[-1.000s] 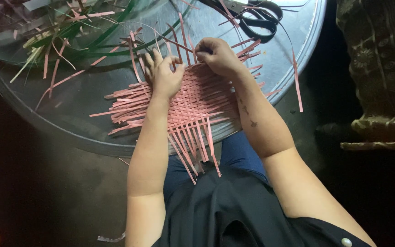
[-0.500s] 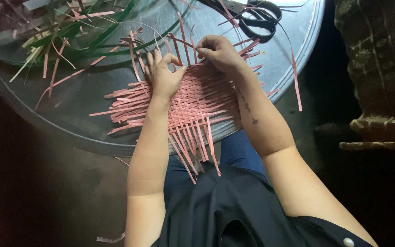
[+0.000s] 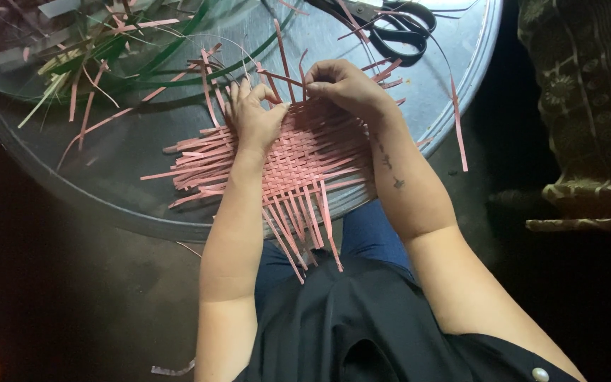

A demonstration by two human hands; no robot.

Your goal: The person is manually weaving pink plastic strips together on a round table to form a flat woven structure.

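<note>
A flat mat woven from pink strips [image 3: 298, 163] lies on a round metal tray [image 3: 121, 163], its loose ends sticking out on every side and over the near rim. My left hand [image 3: 254, 117] presses flat on the mat's far left part, fingers spread. At the mat's far edge my right hand [image 3: 344, 86] pinches a single pink strip [image 3: 277, 76] that runs leftward over the upright ends.
Black scissors [image 3: 397, 25] rest on the tray's far right. Loose green, pink and pale strips [image 3: 100, 53] are heaped at the far left. A patterned cushion [image 3: 588, 106] stands to the right. My lap in dark clothing [image 3: 362, 325] is below the tray.
My right hand has shifted slightly along the mat's far edge, working the pink strip through. The left hand stays pressed on the mat.
</note>
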